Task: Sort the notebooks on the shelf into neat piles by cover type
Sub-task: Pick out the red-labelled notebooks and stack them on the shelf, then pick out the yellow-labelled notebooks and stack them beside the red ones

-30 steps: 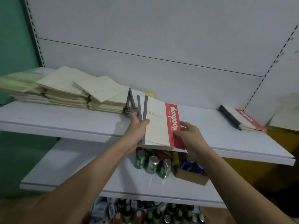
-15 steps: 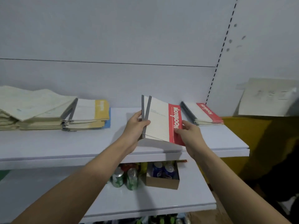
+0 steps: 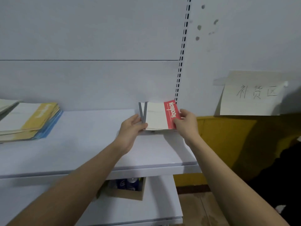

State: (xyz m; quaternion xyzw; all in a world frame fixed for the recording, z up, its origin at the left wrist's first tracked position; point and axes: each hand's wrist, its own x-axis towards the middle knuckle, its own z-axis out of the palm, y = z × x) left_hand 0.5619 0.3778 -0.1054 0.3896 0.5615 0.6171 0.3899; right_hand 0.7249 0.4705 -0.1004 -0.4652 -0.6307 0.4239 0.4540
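Two red-banded notebooks (image 3: 157,115) with grey spines are held at the far right end of the white shelf (image 3: 91,144), over the spot where the red pile lay. My left hand (image 3: 132,128) grips their spine edge with thumb and fingers. On the other side my right hand (image 3: 185,122) pinches the red band. The pile underneath is mostly hidden; only a thin edge shows below the held books. A pile of yellow-banded and blue-banded notebooks (image 3: 31,121) lies at the shelf's left.
A slotted upright (image 3: 180,62) rises just behind the held notebooks. A paper sign (image 3: 254,93) hangs on the wall to the right, above a yellow panel (image 3: 228,141). On the lower shelf stands a cardboard box (image 3: 128,190) with cans.
Both hands carried the two red notebooks rightward, from beside the yellow-banded pile to the shelf's right end above the red pile. The camera turned right with them.
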